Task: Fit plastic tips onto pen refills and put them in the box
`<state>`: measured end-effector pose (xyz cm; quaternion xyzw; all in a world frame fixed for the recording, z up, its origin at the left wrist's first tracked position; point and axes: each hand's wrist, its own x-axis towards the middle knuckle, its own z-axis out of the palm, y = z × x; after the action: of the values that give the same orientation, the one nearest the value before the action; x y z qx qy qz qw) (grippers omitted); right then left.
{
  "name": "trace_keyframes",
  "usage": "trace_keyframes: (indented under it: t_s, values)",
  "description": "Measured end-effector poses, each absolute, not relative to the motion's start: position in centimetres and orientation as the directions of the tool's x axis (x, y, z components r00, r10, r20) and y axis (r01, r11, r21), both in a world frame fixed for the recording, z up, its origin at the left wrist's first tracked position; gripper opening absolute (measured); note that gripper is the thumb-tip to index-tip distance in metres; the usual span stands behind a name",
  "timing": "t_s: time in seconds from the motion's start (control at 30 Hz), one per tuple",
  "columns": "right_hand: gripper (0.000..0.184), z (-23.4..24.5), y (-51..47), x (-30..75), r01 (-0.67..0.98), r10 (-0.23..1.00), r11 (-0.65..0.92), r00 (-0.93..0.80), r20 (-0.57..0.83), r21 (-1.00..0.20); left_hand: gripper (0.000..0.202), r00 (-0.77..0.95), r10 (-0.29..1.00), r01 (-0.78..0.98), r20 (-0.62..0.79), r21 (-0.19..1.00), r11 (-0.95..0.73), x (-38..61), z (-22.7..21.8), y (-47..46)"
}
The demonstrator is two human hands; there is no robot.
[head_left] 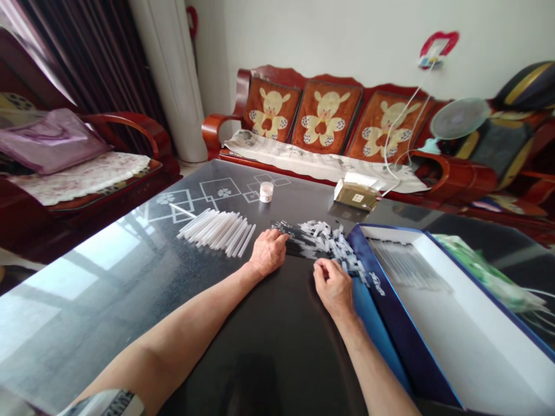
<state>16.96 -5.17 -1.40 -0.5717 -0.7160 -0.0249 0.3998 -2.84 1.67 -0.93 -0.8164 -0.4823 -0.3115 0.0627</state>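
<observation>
- While the left hand (269, 251) lies palm down, fingers together, across a heap of thin sticks (318, 242), dark with white ends, the right hand (332, 289) curls at the heap's near edge, fingertips bunched; whether they pinch a stick cannot be told.
- Heap rests on a dark glass surface (277, 346), between a fanned row of white tubes (217, 231) and an open box (433, 300) with blue edges.
- Good handling: a flat, light palm steadies slippery pieces on glass, while fingertips do best at the loose edge, clear of the pressed part.
- Close by: a small lidded jar (266, 192) and a brown packet (356, 193).
- Behind: a red wooden sofa (221, 130) with cartoon-animal cushions, and a fan (459, 118).
</observation>
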Motion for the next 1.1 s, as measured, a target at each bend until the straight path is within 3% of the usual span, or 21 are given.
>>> trace_keyframes:
  t_s: [0.17, 0.3, 0.57, 0.8, 0.87, 1.0, 1.1]
  values:
    - [0.016, -1.3, -4.9, 17.3, 0.828, 0.823, 0.348, -0.045, 0.567, -0.440, 0.032, 0.324, 0.788, 0.856, 0.524, 0.192, -0.480, -2.9, -0.2, 1.4]
    - [0.015, -1.2, -5.0, 17.3, 0.820, 0.829, 0.345, -0.038, 0.559, -0.456, 0.036, 0.288, 0.847, 0.920, 0.447, 0.116, -0.374, -3.3, 0.8, 1.1]
    - [0.016, -1.4, -4.9, 17.3, 0.832, 0.835, 0.327, -0.032, 0.549, -0.448, 0.025, 0.215, 0.928, 0.974, 0.304, 0.006, -0.227, -4.9, 1.0, -0.5]
    - [0.016, -1.2, -5.0, 17.2, 0.838, 0.834, 0.322, -0.030, 0.552, -0.442, 0.033, 0.290, 0.912, 0.946, 0.289, 0.058, -0.319, -6.3, 3.8, -0.1]
    - [0.016, -1.2, -5.0, 17.3, 0.829, 0.836, 0.320, -0.019, 0.549, -0.458, 0.035, 0.397, 0.888, 0.909, 0.232, 0.037, -0.416, -7.1, 4.2, 0.4]
    - [0.015, -1.2, -4.9, 17.4, 0.790, 0.839, 0.318, 0.022, 0.543, -0.524, 0.039, 0.682, 0.720, 0.728, 0.126, -0.025, -0.685, -8.4, 3.5, 1.1]
    - [0.015, -1.2, -4.8, 17.5, 0.777, 0.843, 0.311, 0.041, 0.536, -0.548, 0.037, 0.761, 0.636, 0.643, 0.127, -0.017, -0.766, -8.9, 2.9, 1.4]
